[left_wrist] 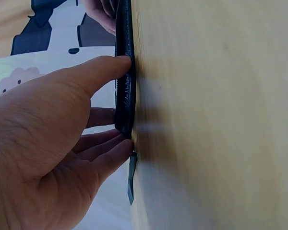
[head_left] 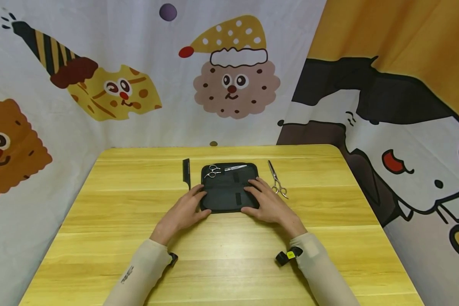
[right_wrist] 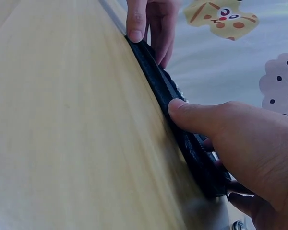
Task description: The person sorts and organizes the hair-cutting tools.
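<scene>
A black zip case (head_left: 225,195) lies opened flat on the table between my hands. My left hand (head_left: 185,210) holds its near left corner, thumb on the front edge and fingers along the left side. My right hand (head_left: 269,204) holds the near right corner, thumb at the front edge and fingertips reaching over the right side. A strap crosses the silver scissors (head_left: 213,171) in the case's far half, hiding their middle. In the left wrist view, the thumb presses the case's edge (left_wrist: 126,91); the right wrist view shows both thumbs on that edge (right_wrist: 153,79).
Left of the case lies a black comb (head_left: 186,170). A second pair of silver scissors (head_left: 275,180) lies to its right, close by my right hand. The wooden table (head_left: 222,263) meets a printed curtain (head_left: 137,25) at its back edge.
</scene>
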Demonstrator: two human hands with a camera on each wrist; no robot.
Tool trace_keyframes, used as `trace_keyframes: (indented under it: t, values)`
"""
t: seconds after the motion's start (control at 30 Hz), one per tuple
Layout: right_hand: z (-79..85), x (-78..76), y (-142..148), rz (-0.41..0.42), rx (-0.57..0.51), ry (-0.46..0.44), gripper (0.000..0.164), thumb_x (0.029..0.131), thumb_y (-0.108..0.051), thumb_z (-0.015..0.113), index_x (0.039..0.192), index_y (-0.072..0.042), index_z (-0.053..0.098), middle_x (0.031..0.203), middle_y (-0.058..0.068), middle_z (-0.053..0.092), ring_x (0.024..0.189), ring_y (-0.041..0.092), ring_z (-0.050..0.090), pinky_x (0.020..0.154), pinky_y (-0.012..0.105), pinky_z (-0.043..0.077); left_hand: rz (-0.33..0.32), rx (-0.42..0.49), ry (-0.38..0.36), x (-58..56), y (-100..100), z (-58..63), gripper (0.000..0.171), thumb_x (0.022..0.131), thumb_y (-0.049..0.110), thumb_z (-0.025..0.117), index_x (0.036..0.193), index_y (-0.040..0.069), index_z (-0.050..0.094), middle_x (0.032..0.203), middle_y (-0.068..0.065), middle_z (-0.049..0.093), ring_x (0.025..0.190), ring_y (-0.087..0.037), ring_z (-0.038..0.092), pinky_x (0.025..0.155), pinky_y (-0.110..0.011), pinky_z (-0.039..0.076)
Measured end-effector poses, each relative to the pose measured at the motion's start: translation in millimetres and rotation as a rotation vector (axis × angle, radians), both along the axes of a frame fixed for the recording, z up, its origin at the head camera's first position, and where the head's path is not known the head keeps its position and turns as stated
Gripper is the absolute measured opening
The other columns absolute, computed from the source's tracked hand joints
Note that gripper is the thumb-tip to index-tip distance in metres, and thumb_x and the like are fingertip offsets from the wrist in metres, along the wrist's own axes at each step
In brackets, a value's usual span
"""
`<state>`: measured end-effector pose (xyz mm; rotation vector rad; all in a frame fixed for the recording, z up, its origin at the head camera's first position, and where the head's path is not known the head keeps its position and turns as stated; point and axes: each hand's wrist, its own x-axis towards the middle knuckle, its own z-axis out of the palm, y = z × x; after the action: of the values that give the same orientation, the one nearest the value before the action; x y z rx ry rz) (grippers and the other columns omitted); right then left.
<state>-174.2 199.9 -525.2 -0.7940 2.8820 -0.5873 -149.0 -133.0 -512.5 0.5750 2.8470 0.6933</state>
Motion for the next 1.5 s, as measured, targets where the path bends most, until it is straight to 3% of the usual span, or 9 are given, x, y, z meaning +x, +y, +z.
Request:
trace_keyframes:
  t: [0.2,0.4,0.73,1.0,1.2,1.5]
  values:
    - [6.4,0.8,3.0,-0.003,-0.054,-0.036,0.088,0.102,-0.059,0.08,0.172,-0.016,0.049,0.187,0.012,0.031,0.177,0.043,0.019,0.136,0.072,0.035,0.003,0.002,-0.012,-0.2,0.2,0.7,0.075,0.106,0.038,0.081,0.16,-0.007,0.057,0.18,-0.027,0.039,0.161,-0.048,0.051,0.131,-0.058,0.048]
    - [10.8,-1.4,10.2,-0.045,-0.099,-0.005,0.092,0.103,-0.057,0.079,0.176,-0.016,0.04,0.188,0.014,0.027,0.176,0.047,0.019,0.136,0.078,0.027,0.009,0.013,-0.018,0.0,0.6,1.5,0.074,0.106,0.038,0.082,0.16,-0.007,0.057,0.18,-0.026,0.04,0.161,-0.047,0.051,0.131,-0.058,0.048]
    - [16.1,-9.8,34.4,-0.143,-0.073,0.025,0.096,0.103,-0.055,0.08,0.177,-0.01,0.037,0.185,0.022,0.031,0.174,0.05,0.022,0.14,0.071,0.025,0.021,0.026,-0.029,0.0,1.0,0.8,0.074,0.105,0.038,0.083,0.159,-0.007,0.059,0.179,-0.024,0.042,0.162,-0.047,0.05,0.132,-0.058,0.047]
    - [13.0,-16.3,47.1,-0.19,-0.023,0.116,0.086,0.105,-0.046,0.079,0.171,-0.003,0.044,0.177,0.032,0.04,0.168,0.057,0.031,0.138,0.073,0.028,0.024,0.021,-0.027,-0.2,1.2,3.4,0.073,0.104,0.037,0.084,0.157,-0.008,0.061,0.178,-0.025,0.044,0.161,-0.047,0.052,0.132,-0.057,0.048]
    - [12.5,-18.1,53.3,-0.234,0.008,0.183,0.075,0.105,-0.039,0.08,0.161,0.004,0.055,0.17,0.034,0.049,0.162,0.055,0.043,0.137,0.069,0.035,0.018,0.029,-0.015,-1.0,1.5,2.3,0.073,0.103,0.037,0.085,0.155,-0.008,0.062,0.177,-0.025,0.046,0.16,-0.047,0.052,0.132,-0.057,0.048]
    - [8.1,-18.2,56.9,-0.309,0.052,0.175,0.075,0.106,-0.044,0.078,0.155,0.009,0.059,0.163,0.037,0.055,0.154,0.057,0.052,0.131,0.07,0.042,0.03,0.047,-0.004,-0.9,0.1,-1.7,0.072,0.101,0.037,0.086,0.154,-0.007,0.064,0.176,-0.024,0.047,0.159,-0.048,0.053,0.131,-0.057,0.048]
